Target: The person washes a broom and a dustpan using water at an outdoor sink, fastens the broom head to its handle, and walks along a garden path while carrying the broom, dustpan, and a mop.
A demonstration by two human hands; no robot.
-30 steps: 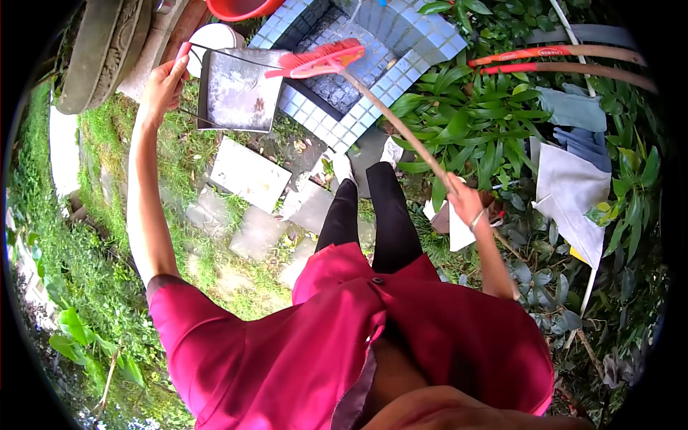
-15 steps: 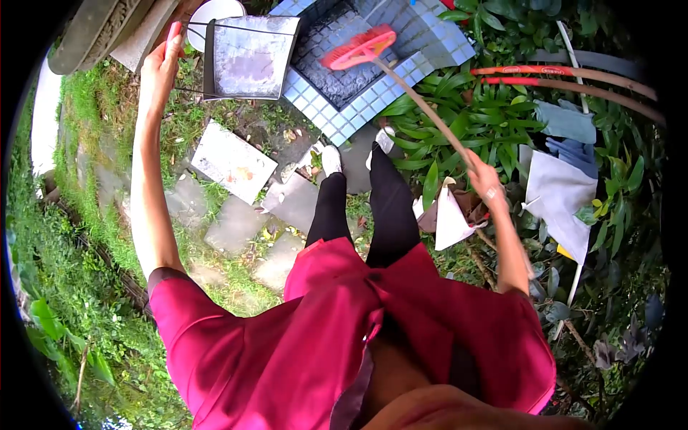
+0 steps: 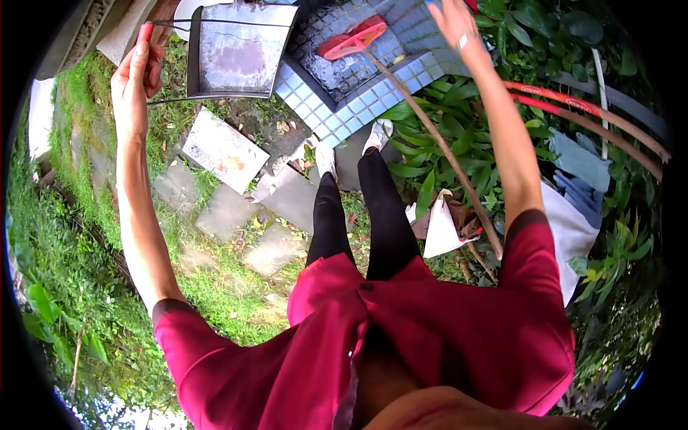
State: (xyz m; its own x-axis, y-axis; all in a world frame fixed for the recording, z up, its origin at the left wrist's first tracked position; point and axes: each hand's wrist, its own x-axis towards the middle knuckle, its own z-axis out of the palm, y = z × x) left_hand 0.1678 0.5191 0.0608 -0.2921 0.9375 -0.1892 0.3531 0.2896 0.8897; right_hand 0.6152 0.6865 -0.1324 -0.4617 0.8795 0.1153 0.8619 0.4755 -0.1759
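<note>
At frame top, right hand (image 3: pixel 457 27) has released the broom (image 3: pixel 367 33), now unheld; can't tell that grip. Left hand (image 3: pixel 133 77) holds dustpan (image 3: pixel 236 57).

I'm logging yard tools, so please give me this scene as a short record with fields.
left hand: holding the dustpan by its red grip
right hand: away from the broom, at the view's top edge; grip unclear
broom: head within the tiled basin, handle extending across its rim
right side: two red-ended poles
</note>
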